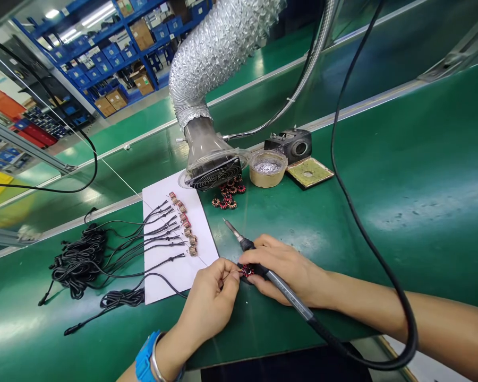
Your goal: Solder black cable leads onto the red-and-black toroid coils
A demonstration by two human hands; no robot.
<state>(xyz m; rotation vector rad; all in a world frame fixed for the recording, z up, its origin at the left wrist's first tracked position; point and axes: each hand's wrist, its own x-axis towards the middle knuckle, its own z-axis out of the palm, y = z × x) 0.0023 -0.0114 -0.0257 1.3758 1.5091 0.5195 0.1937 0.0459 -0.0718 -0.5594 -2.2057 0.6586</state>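
Observation:
My right hand (284, 265) is closed around a soldering iron (289, 294), its bare tip pointing up and left, away from the work. Between that hand's thumb and fingers sits a small ring coil (247, 271) wound with red and black wire. Close against the coil, my left hand (215, 292) is closed in a pinch at a thin lead. A black cable (167, 281) runs in under this hand; its end is hidden by the fingers. On the white sheet (163, 294) lie several copper-coloured coils (188, 232) beside stripped cable ends.
Bundled black cables (79, 260) lie at left. More red-black coils (225, 201) sit below the fume extractor hood (215, 170). Behind are a round pot (267, 178) of silvery bits, a yellow sponge tray (309, 172) and a dark iron holder (290, 144). The iron's cord (358, 228) loops at right.

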